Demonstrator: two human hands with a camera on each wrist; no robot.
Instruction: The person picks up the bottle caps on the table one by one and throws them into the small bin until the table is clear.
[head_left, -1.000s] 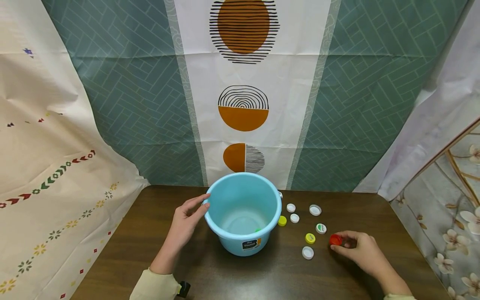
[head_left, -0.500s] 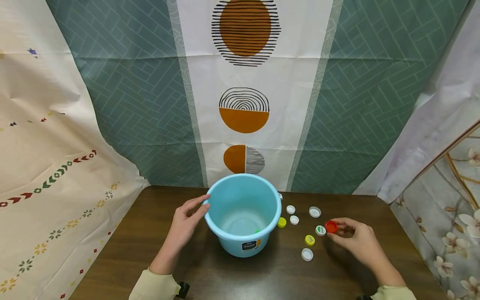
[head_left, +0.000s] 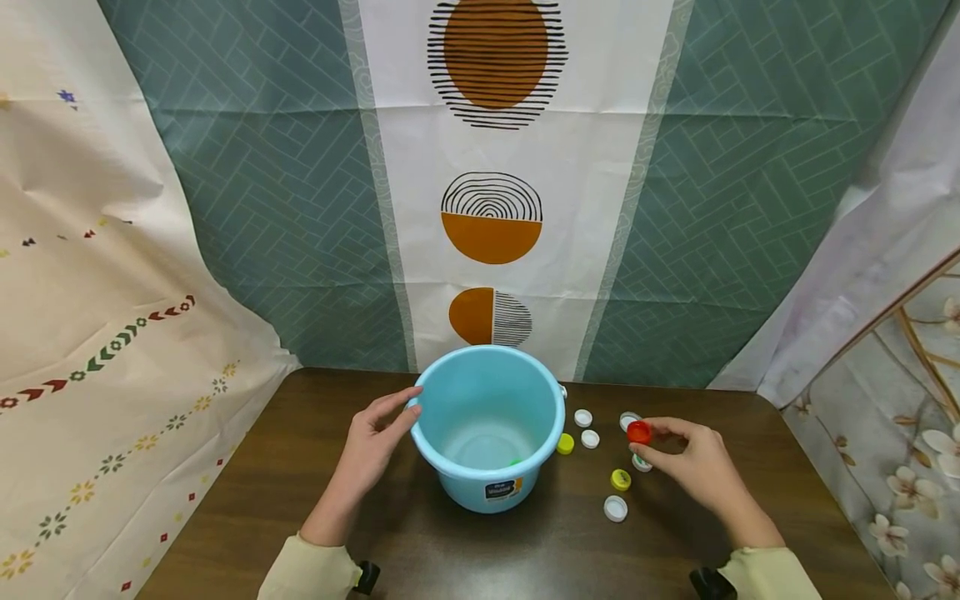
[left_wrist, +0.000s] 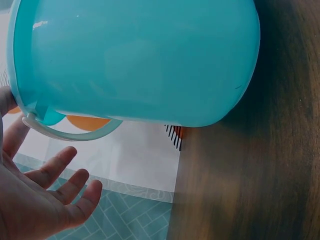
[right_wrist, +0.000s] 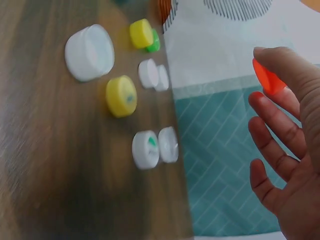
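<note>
At the left side of a light blue plastic bucket [head_left: 465,492], my left hand [head_left: 375,435] holds the rim between thumb and index finger. In the left wrist view its other fingers spread loosely beside the bucket's handle [left_wrist: 82,134]. My right hand [head_left: 696,462] pinches a red bottle cap [head_left: 639,432] between thumb and fingers, raised above the table in the right wrist view. Just below it in the head view are a white cap with a green print [head_left: 641,463] and a clear-rimmed white cap [head_left: 628,420], both partly covered. A small green piece [head_left: 515,462] shows inside the bucket.
Between bucket and right hand, several caps lie on the dark wooden table [head_left: 420,567]: a yellow cap [head_left: 620,479], another yellow cap [head_left: 565,443], a larger white cap [head_left: 615,508] and two small white caps, one farther back [head_left: 582,417]. A patterned curtain [head_left: 487,150] hangs behind.
My right hand has lifted the red cap and carried it leftward and away from me, over the other caps. The left hand and the bucket have stayed in place.
</note>
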